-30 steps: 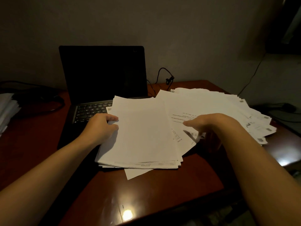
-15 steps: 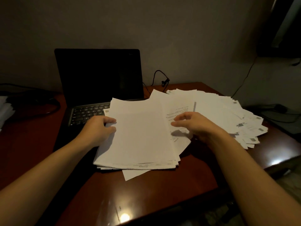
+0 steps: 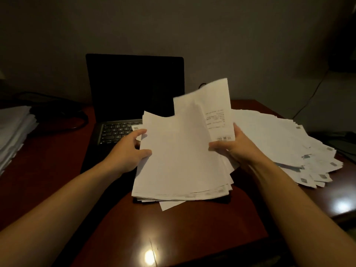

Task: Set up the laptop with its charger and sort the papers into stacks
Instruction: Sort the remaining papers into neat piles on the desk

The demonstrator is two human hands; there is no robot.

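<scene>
A thick stack of white papers [image 3: 179, 164] lies in front of the open black laptop [image 3: 134, 89], covering the right part of its keyboard. My left hand [image 3: 129, 151] grips the stack's left edge, thumb on top. My right hand [image 3: 233, 149] holds a printed sheet [image 3: 213, 110] by its lower corner and lifts it upright over the stack. A wide fan of loose papers [image 3: 279, 143] spreads to the right. A thin black cable [image 3: 202, 85] shows behind the lifted sheet; I cannot tell whether it reaches the laptop.
Another pile of papers [image 3: 13, 132] sits at the left edge of the dark red table [image 3: 192, 228], beside dark cables [image 3: 63, 116]. A cord [image 3: 312, 95] runs down the wall at the right. A single sheet corner [image 3: 169, 205] pokes out under the stack.
My right hand has taken hold of a printed sheet from the fan and raised it upright over the stack. My left hand stays on the stack's left edge.
</scene>
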